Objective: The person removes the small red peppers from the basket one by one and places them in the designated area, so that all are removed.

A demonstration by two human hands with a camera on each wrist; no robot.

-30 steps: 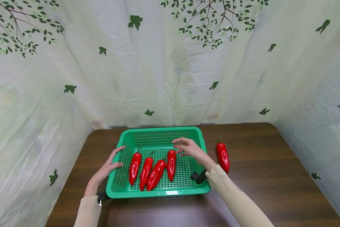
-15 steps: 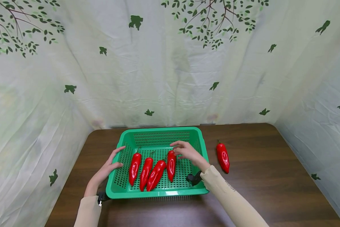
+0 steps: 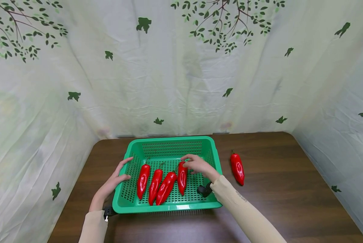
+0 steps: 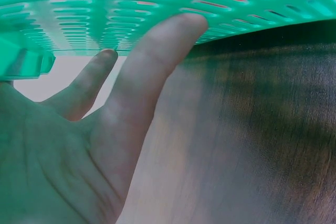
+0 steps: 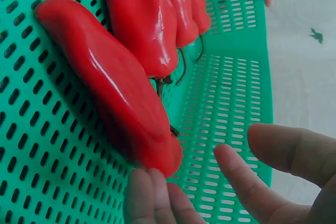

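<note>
A green perforated plastic basket (image 3: 169,139) stands on the brown wooden table and holds several glossy red peppers with thin stems. My left hand (image 3: 116,180) rests along the basket's left side with straight fingers; in the left wrist view its thumb (image 4: 157,61) lies against the slotted wall from outside. Inside the basket, my right hand (image 3: 199,166) is at the stem end of the rightmost pepper (image 3: 182,179). The right wrist view shows its fingers (image 5: 140,195) spread, some of the tips right at the end of that pepper (image 5: 110,82), with nothing pinched between them.
Left of that pepper lie other red peppers (image 3: 167,188) side by side. One more pepper (image 3: 237,169) lies on the table (image 3: 275,189) to the right of the basket. A pale leaf-patterned curtain (image 3: 175,84) hangs behind and at the sides.
My right hand has moved a little left and down toward the rightmost pepper's stem end. The left hand, basket and peppers stay where they were.
</note>
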